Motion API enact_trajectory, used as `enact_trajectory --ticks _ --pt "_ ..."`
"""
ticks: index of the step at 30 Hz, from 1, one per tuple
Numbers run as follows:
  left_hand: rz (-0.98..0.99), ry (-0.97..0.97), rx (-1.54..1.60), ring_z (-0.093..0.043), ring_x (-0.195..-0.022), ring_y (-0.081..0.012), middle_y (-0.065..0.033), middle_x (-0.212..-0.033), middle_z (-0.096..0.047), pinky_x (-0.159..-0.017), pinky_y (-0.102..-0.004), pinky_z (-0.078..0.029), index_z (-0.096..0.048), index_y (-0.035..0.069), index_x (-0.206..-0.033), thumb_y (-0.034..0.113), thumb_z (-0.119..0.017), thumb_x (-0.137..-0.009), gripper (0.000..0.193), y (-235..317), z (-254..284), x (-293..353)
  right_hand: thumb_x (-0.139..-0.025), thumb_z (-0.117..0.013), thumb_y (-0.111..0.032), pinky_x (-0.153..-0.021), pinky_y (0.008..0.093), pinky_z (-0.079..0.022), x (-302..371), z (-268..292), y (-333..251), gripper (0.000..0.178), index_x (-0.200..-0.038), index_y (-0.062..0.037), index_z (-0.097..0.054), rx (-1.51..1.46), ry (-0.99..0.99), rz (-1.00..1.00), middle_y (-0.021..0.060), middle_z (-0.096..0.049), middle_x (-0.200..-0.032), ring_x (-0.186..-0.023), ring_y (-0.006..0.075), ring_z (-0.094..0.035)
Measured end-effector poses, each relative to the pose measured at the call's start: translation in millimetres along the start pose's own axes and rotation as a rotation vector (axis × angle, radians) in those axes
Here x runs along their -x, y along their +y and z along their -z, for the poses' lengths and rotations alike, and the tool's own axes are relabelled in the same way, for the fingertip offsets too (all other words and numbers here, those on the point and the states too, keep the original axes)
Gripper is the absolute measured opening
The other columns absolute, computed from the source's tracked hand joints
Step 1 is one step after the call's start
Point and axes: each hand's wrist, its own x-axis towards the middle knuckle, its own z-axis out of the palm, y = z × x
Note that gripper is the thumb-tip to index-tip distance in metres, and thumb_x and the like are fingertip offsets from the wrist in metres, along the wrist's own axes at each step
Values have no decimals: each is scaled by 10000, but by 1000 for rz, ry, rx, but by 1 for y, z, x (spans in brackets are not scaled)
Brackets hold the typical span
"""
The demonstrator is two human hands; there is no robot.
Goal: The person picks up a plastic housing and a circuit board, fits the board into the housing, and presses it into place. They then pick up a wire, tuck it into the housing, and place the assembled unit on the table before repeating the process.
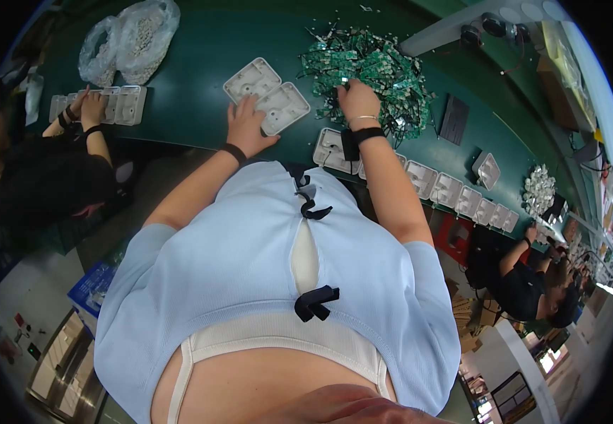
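Observation:
Two pale plastic housings (287, 108) lie side by side and tilted in front of me, their hollow, ribbed insides facing up. My left hand (246, 128) grips them at the near left, fingertips over the edge and thumb along the near side. To the right, a heap of green circuit boards (398, 88) with thin dark wires spreads over the green table. My right hand (359, 102) reaches into the heap's near left side, its fingers pinched together. What sits between them is mostly hidden; a small dark piece shows at the fingertips.
A row of similar housings (419, 179) runs along the table's near edge to the right. Bags of small pale parts (140, 42) stand at the far left. A dark flat block (453, 120) lies right of the heap. Co-workers (34, 169) sit on both sides.

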Motion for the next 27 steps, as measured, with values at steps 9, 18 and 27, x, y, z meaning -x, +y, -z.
enact_trajectory --ticks 9,18,27 --pt "-131 78 252 -354 -1420 -465 -265 -1534 -350 -1162 -533 -320 -617 20 -1095 302 -884 -667 578 -16 26 10 -829 -745 -312 -761 432 -580 -13 1 16 252 -962 -99 -765 -419 -70 -42 133 -755 -922 -846 341 -719" --pt "-134 112 417 -457 -1336 -473 -258 -1496 -365 -1085 -466 -447 -592 7 -1093 241 -879 -673 561 -12 41 6 -852 -742 -238 -720 425 -556 6 -5 5 158 -951 -114 -749 218 -134 221 97 -725 -936 -845 322 -700" --pt "-48 162 446 -479 -1318 -437 -238 -1484 -383 -1076 -449 -450 -602 8 -1101 234 -896 -646 587 -22 43 5 -904 -731 -181 -667 416 -527 11 30 19 134 -892 -51 -704 -604 267 154 120 -691 -900 -735 318 -655"
